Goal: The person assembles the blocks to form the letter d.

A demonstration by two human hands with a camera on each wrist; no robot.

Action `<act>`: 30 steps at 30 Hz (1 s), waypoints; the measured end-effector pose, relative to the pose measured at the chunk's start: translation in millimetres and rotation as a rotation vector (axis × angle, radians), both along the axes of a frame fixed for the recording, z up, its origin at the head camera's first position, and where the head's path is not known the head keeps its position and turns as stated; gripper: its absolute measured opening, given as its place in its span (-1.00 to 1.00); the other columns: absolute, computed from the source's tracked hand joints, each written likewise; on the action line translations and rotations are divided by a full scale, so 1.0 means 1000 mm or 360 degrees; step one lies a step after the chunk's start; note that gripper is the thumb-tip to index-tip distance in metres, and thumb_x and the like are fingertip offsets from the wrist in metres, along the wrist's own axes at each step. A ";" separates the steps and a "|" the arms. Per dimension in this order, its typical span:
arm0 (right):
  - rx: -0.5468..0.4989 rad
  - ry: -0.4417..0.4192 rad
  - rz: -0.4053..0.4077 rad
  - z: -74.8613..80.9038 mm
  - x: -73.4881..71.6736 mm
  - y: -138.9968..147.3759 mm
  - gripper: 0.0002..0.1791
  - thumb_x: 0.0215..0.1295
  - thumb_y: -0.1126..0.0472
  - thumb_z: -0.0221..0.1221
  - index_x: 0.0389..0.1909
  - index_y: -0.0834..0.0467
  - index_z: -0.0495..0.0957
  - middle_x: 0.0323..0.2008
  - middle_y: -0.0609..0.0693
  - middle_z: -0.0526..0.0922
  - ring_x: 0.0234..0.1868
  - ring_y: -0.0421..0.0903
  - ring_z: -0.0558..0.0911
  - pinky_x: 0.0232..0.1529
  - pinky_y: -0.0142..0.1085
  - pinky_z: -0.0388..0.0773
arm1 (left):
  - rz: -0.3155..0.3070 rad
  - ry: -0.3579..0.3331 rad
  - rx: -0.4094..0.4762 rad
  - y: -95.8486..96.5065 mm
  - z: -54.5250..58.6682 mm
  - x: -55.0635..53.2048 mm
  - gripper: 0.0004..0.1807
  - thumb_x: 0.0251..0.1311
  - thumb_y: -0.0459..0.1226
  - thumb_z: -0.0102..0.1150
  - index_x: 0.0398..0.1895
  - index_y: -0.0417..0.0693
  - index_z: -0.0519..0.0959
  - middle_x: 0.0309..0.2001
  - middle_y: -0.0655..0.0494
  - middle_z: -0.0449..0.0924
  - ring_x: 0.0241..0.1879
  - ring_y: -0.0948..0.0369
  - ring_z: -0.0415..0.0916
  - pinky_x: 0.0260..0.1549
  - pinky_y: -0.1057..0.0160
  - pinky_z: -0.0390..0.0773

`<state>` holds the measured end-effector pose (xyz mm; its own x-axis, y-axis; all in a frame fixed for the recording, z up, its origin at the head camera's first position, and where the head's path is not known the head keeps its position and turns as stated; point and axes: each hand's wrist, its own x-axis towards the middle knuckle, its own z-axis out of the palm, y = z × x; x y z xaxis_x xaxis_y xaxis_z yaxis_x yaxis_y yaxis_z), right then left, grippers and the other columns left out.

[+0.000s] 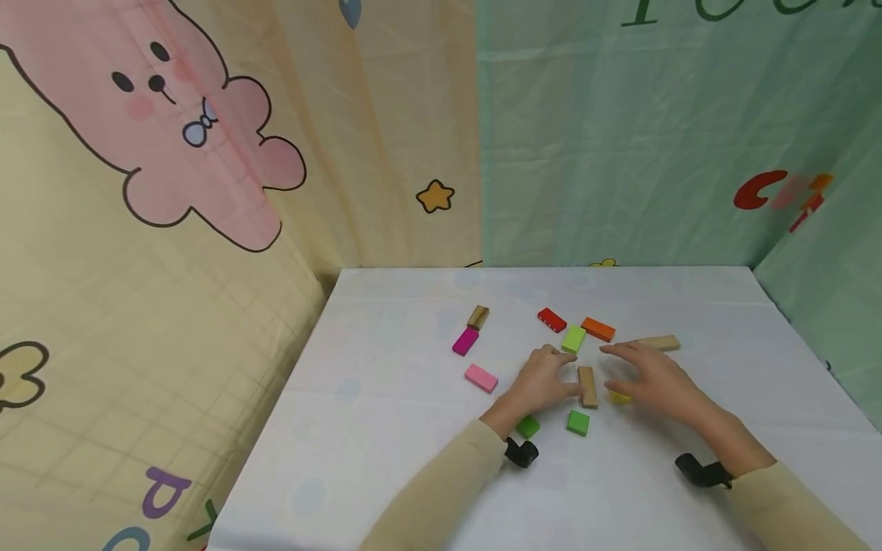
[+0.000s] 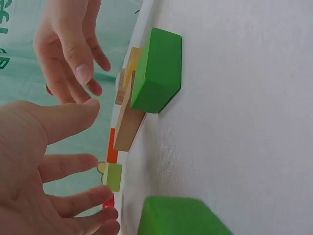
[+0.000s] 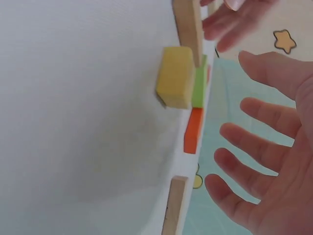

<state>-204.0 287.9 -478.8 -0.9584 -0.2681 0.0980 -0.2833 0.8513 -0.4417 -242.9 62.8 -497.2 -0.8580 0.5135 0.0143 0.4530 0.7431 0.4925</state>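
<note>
Both hands hover over a group of small coloured blocks on a white table. My left hand (image 1: 540, 380), fingers spread and nothing in them, is just left of a plain wooden block (image 1: 587, 387). On the other side of that block is my right hand (image 1: 651, 379), also spread and holding nothing. A yellow block (image 3: 175, 77) lies below the right hand, partly covered by it in the head view. Two green blocks, one nearer the middle (image 1: 578, 422) and one under the left wrist (image 1: 527, 427), lie closer to the front. A light green block (image 1: 573, 339) sits behind the left fingers.
Farther back lie a red block (image 1: 552, 320), an orange block (image 1: 598, 329) and another wooden block (image 1: 659, 343). To the left are a brown block (image 1: 478, 317), a magenta block (image 1: 465, 341) and a pink block (image 1: 481, 378). Printed curtains hang behind the table (image 1: 331, 459).
</note>
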 end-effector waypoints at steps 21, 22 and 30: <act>-0.0318 -0.0083 -0.0339 0.017 -0.032 0.044 -0.26 0.36 -0.17 0.25 0.39 0.20 0.41 0.36 0.38 0.32 0.33 0.40 0.31 0.16 0.38 0.30 | 0.0218 -0.0082 -0.0068 0.012 -0.010 0.010 -0.02 0.18 0.29 0.24 0.55 0.04 0.19 0.51 -0.07 0.09 0.51 -0.01 -0.04 0.44 -0.04 0.05; -0.0326 -0.0094 -0.0348 0.016 -0.033 0.046 -0.23 0.35 -0.22 0.24 0.39 0.20 0.40 0.37 0.38 0.31 0.33 0.40 0.31 0.15 0.38 0.31 | 0.0231 -0.0091 -0.0059 0.013 -0.010 0.010 -0.02 0.18 0.29 0.23 0.55 0.04 0.19 0.52 -0.07 0.07 0.52 -0.01 -0.06 0.44 -0.05 0.03; -0.0359 -0.0166 -0.0406 0.012 -0.045 0.065 -0.17 0.40 -0.28 0.12 0.48 0.19 0.28 0.41 0.36 0.28 0.35 0.44 0.21 0.15 0.41 0.26 | 0.0302 -0.0104 -0.0011 0.018 -0.012 0.011 -0.06 0.23 0.27 0.20 0.56 0.05 0.18 0.55 -0.09 0.01 0.56 -0.03 -0.15 0.46 -0.07 -0.06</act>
<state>-248.6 352.9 -466.8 -0.9997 -0.0016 0.0256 -0.0177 0.7667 -0.6418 -231.8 80.7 -509.6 -0.9384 0.3422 -0.0475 0.2716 0.8156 0.5109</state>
